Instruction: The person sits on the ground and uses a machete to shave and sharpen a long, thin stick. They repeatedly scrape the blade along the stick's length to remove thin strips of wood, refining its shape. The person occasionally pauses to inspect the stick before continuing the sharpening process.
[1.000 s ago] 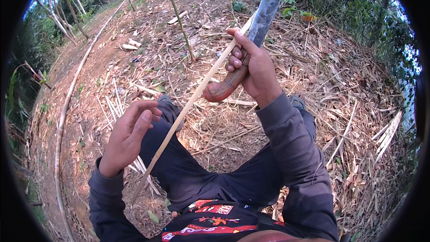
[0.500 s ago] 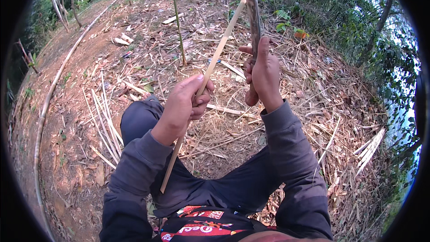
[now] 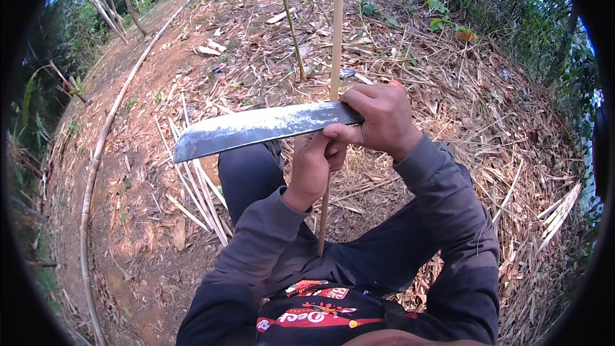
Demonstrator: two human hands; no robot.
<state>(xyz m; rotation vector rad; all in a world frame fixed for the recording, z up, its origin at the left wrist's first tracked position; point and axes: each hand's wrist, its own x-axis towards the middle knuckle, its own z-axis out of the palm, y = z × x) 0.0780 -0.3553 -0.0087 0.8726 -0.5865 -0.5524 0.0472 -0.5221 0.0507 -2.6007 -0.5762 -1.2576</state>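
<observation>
My left hand (image 3: 312, 165) is closed around a long pale bamboo strip (image 3: 337, 32), which stands nearly upright in front of me. The strip's lower end reaches down to my lap. In my right hand (image 3: 384, 118) is a machete (image 3: 262, 129), its wide, worn grey blade lying across the strip and pointing left. My right thumb is against the blade's near edge, close to the left hand's fingers. The grip of the machete is hidden inside my right fist. Blade and strip cross just above my left hand.
Several split strips (image 3: 197, 186) lie on the ground beside my left knee. A long pole (image 3: 96, 160) runs along the left. A thin green stem (image 3: 291, 22) stands ahead. Shavings and dry leaves (image 3: 493, 115) cover the ground, with bushes (image 3: 512, 19) at the right.
The machete has swung from upright to level, its blade now crossing the bamboo strip. My hands have come together, and the strip has turned from slanted to nearly upright.
</observation>
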